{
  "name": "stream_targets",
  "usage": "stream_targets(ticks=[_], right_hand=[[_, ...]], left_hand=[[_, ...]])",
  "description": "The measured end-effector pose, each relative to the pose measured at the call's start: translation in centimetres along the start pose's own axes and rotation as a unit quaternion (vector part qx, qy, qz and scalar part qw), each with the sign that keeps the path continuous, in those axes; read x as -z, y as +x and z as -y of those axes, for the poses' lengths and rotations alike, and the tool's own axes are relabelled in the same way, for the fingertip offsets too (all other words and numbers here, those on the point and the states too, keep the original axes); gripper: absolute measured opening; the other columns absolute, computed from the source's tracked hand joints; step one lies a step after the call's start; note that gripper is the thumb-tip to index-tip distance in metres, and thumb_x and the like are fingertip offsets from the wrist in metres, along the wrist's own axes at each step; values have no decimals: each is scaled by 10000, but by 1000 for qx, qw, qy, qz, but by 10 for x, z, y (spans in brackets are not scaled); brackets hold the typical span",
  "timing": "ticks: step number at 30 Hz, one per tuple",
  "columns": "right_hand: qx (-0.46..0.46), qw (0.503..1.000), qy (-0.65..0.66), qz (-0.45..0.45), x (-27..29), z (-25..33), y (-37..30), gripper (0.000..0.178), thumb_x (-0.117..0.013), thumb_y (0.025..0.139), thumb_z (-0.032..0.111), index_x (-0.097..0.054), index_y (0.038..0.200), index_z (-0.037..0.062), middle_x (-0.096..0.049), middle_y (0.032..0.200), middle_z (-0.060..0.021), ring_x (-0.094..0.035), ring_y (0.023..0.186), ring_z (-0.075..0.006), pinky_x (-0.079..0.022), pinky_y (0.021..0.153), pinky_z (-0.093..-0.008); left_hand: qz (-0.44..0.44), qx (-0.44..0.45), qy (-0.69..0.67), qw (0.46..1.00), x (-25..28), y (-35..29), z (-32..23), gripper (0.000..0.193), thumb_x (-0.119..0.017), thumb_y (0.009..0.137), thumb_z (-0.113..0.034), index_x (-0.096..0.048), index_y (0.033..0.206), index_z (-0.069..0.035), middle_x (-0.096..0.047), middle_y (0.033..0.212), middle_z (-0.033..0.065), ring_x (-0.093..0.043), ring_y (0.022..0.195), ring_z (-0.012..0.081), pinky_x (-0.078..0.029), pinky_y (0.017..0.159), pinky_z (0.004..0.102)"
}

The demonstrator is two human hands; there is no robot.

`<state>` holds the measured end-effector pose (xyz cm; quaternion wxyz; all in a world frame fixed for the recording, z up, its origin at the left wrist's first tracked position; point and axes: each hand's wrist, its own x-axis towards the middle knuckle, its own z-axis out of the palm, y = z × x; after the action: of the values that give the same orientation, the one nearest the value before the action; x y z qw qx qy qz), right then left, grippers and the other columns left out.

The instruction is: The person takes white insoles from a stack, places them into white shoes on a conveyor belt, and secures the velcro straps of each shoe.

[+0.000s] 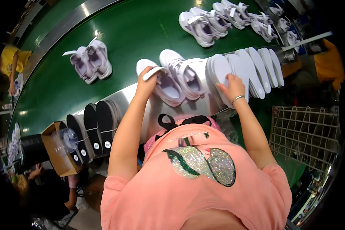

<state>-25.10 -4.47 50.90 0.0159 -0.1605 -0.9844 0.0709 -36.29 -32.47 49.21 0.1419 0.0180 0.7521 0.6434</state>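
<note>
Two white-and-lilac sneakers stand side by side on the metal edge in front of me. My left hand (147, 83) is closed at the side of the left sneaker (169, 92), by its raised white strap (154, 73). Beside it, the right sneaker (184, 76) stands untouched, with its opening toward me. To the right, my right hand (233, 89), with a bracelet at the wrist, grips the edge of a white insole (219, 67) on the nearest stack. Some fingertips there are hard to make out.
More white insole stacks (255, 69) continue rightward. Black insole bundles (90, 126) and a cardboard box (57, 153) lie at the left. Sneaker pairs (89, 61) sit on the green belt (142, 30). A wire basket (304, 134) stands at right. Other people work on both sides.
</note>
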Motion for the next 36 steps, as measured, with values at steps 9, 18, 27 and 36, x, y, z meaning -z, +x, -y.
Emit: stream_targets(ticks=[9,18,27,36], right_hand=[[-71,994,-19,85,10,-5,7,476,-657,647,389,-519,985,83,-592,929,-102,-560,876,-275,-385,716,-462],[87,985,130,-68,36,7,7,213,-640,666,226,-570,783,62,-571,860,-112,-559,784,-290,-448,653,-344],[506,829,-155,179,51,138,-4,86,-544,670,95,-623,691,70,-532,838,-66,-551,754,-238,-474,607,-339],[367,924,-71,79,10,141,-20,168,-548,710,194,-577,766,38,-529,913,-125,-541,834,-259,-463,663,-352]], left_hand=[[-109,-95,109,983,-10,-9,7,165,-495,831,-163,-538,819,-4,-575,625,149,-578,546,223,-441,512,310],[-115,-7,122,986,-9,-10,1,236,-479,846,-217,-564,839,3,-590,697,170,-570,616,237,-437,575,306],[-167,-51,139,975,-20,-15,15,234,-481,838,-240,-545,804,-17,-587,670,169,-581,643,326,-449,580,373],[-177,-46,119,976,-28,-14,21,209,-477,828,-231,-523,804,-28,-582,739,198,-557,726,373,-435,635,411]])
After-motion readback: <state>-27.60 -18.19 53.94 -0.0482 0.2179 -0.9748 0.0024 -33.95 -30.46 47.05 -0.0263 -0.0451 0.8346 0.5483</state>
